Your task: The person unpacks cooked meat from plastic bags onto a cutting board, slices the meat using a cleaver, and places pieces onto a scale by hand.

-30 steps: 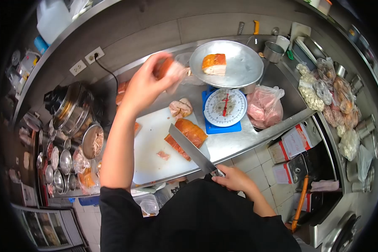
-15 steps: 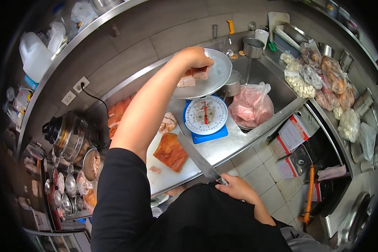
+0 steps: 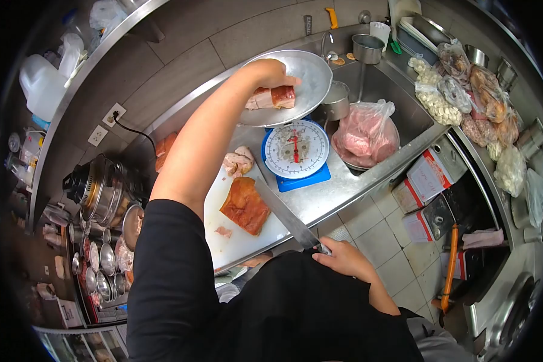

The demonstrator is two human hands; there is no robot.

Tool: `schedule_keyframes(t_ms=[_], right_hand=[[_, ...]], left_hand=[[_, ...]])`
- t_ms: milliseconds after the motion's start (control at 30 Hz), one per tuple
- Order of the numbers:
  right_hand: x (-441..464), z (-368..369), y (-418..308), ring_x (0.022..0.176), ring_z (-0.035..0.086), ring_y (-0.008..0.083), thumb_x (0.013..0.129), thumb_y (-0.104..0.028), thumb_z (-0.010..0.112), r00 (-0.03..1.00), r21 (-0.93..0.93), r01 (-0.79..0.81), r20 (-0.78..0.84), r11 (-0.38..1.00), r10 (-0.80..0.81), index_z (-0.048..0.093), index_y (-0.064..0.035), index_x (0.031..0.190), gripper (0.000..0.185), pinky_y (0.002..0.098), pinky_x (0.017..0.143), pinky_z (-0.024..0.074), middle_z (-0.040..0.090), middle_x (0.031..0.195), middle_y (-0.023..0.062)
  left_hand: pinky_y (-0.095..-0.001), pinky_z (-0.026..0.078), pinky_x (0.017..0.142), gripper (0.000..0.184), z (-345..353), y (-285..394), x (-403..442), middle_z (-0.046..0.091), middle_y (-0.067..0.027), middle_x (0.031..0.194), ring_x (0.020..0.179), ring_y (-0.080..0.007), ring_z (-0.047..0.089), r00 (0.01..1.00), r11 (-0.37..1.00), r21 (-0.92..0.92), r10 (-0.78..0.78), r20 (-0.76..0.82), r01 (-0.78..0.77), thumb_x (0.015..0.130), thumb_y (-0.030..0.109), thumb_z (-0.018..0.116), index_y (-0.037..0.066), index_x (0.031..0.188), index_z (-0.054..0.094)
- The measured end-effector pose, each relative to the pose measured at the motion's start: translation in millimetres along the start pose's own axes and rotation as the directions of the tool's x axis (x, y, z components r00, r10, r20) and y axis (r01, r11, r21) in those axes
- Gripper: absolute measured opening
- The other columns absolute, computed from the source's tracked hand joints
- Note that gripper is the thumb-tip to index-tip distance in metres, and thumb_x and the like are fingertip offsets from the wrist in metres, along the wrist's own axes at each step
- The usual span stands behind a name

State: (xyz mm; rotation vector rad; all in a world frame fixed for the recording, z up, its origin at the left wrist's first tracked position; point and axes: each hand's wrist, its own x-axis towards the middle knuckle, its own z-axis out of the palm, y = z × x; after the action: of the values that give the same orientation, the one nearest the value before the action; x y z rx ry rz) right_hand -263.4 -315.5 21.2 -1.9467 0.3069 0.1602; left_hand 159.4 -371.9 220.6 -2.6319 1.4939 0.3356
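Note:
My left hand (image 3: 268,73) reaches over the metal pan of the scale, next to cut pieces of browned meat (image 3: 282,96). One digit stretches out to the right; the others are mostly hidden, so its hold is unclear. The pan (image 3: 314,78) sits above a white dial (image 3: 296,149) on a blue base (image 3: 303,181). Low on the right, my right hand (image 3: 342,258) is closed round the handle of a large knife (image 3: 286,214). Its blade tip is beside a browned slab (image 3: 245,206) on the white cutting board (image 3: 223,252). Pale meat (image 3: 239,161) lies behind the slab.
Right of the scale, bagged pink meat (image 3: 363,136) rests in a bowl by the sink (image 3: 404,114). More bags (image 3: 485,90) line the right counter. Browned meat strips (image 3: 165,151) and a glass-bowled appliance (image 3: 102,193) are left, near a black cord (image 3: 142,137).
My left hand has carried a meat piece from above the counter into the pan, where several pieces now lie together. The knife remains in my right hand, and the camera view has shifted.

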Motion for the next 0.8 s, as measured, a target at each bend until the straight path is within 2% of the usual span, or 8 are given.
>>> schedule_keyframes(t_ms=[67,133,200,233,267,600,667,800], right_hand=[[-1,0,-1,0.071,0.067,0.0344,0.095,-0.038,0.070,1.000,-0.004,-0.017,0.012,1.000,0.017,0.064,-0.0084,0.116,0.037,0.0417,0.064,0.0487,0.067,0.079,0.0194],[-2,-2,-7,0.071,0.067,0.0343,0.095,-0.038,0.070,0.999,-0.010,-0.033,0.028,0.999,0.033,0.064,-0.0086,0.116,0.037,0.0416,0.065,0.0487,0.067,0.079,0.0195],[-3,-4,-15,0.090,0.069,0.0440,0.095,-0.037,0.066,0.993,-0.013,-0.090,0.071,0.996,0.091,0.063,-0.0065,0.113,0.036,0.0473,0.077,0.0530,0.071,0.093,0.0241],[-3,-3,-14,0.090,0.069,0.0440,0.095,-0.037,0.066,0.993,-0.013,-0.090,0.075,0.996,0.091,0.063,-0.0065,0.113,0.036,0.0473,0.077,0.0530,0.071,0.093,0.0241],[-2,-2,-13,0.090,0.069,0.0441,0.096,-0.037,0.066,0.995,-0.014,-0.075,0.072,0.997,0.075,0.062,-0.0067,0.113,0.035,0.0472,0.077,0.0530,0.071,0.092,0.0240],[-2,5,-7,0.091,0.068,0.0444,0.096,-0.037,0.066,0.997,-0.023,-0.023,0.076,0.999,0.024,0.061,-0.0078,0.114,0.035,0.0476,0.078,0.0523,0.070,0.095,0.0240],[-2,4,-7,0.091,0.068,0.0446,0.095,-0.037,0.067,0.996,-0.028,-0.025,0.080,0.999,0.027,0.061,-0.0079,0.114,0.034,0.0478,0.077,0.0523,0.070,0.094,0.0241],[-2,3,-7,0.089,0.068,0.0454,0.095,-0.036,0.067,0.995,-0.049,-0.029,0.090,0.998,0.033,0.061,-0.0081,0.113,0.034,0.0485,0.076,0.0523,0.070,0.092,0.0244]], left_hand=[[-0.0475,0.053,0.092,0.083,-2,-5,-2,0.072,-0.0220,0.114,0.105,-0.0333,0.070,0.998,0.998,-0.032,0.060,-0.035,-0.061,0.091,0.077,0.052,0.001,0.117,0.073],[-0.0481,0.053,0.095,0.098,-8,-7,-7,0.070,-0.0250,0.119,0.109,-0.0366,0.069,0.973,0.962,-0.231,0.096,-0.210,-0.144,0.087,0.087,0.046,0.000,0.126,0.069],[-0.0478,0.051,0.098,0.101,-20,-7,-14,0.069,-0.0258,0.121,0.114,-0.0378,0.067,0.972,0.965,-0.215,0.104,-0.210,-0.150,0.086,0.088,0.045,-0.001,0.129,0.067],[-0.0474,0.050,0.102,0.104,-24,-6,-18,0.069,-0.0266,0.123,0.119,-0.0390,0.065,0.971,0.968,-0.196,0.115,-0.212,-0.157,0.086,0.090,0.044,-0.001,0.132,0.065],[-0.0447,0.048,0.105,0.098,-24,-8,-16,0.069,-0.0235,0.122,0.119,-0.0363,0.065,0.963,0.973,-0.170,0.114,-0.246,-0.159,0.086,0.088,0.048,0.005,0.135,0.065],[-0.0443,0.050,0.100,0.093,-26,-2,-30,0.073,-0.0227,0.109,0.112,-0.0354,0.068,0.983,0.985,-0.134,0.084,-0.161,-0.106,0.085,0.084,0.057,0.002,0.129,0.067],[-0.0465,0.050,0.102,0.094,-26,-1,-33,0.068,-0.0258,0.127,0.120,-0.0378,0.065,0.987,0.988,-0.128,0.071,-0.148,-0.090,0.083,0.084,0.059,0.002,0.128,0.068],[-0.0459,0.050,0.101,0.089,-20,1,-38,0.065,-0.0244,0.133,0.122,-0.0373,0.064,0.988,0.992,-0.094,0.065,-0.140,-0.079,0.081,0.076,0.070,0.007,0.137,0.063]])
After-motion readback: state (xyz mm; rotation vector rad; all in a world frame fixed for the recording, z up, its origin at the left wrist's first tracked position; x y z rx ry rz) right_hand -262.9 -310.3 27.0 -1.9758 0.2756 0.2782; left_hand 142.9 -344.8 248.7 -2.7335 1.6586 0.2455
